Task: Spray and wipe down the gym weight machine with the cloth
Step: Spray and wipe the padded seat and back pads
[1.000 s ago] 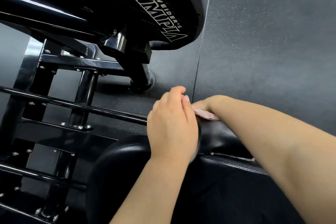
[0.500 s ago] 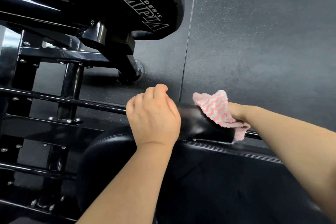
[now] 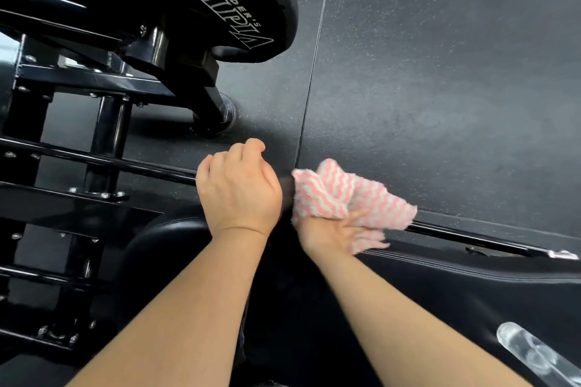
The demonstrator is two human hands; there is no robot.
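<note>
Below us lies dark speckled rubber floor (image 3: 440, 72), with the black gym machine frame (image 3: 103, 122) to the left of our fingers and a weight plate (image 3: 220, 0) lettered "JOE WEIDER'S OLYMPIA" beyond them. Our left hand (image 3: 239, 188) curls its fingers round a thin black bar (image 3: 94, 160) that runs out past both hands. Just right of it, touching or nearly so, our right hand (image 3: 333, 232) grips the pink-and-white striped cloth (image 3: 342, 195), bunched over the same bar. Black padded upholstery (image 3: 471, 286) sits nearer than the fingers; a clear plastic bottle (image 3: 534, 355) lies on it, low right
</note>
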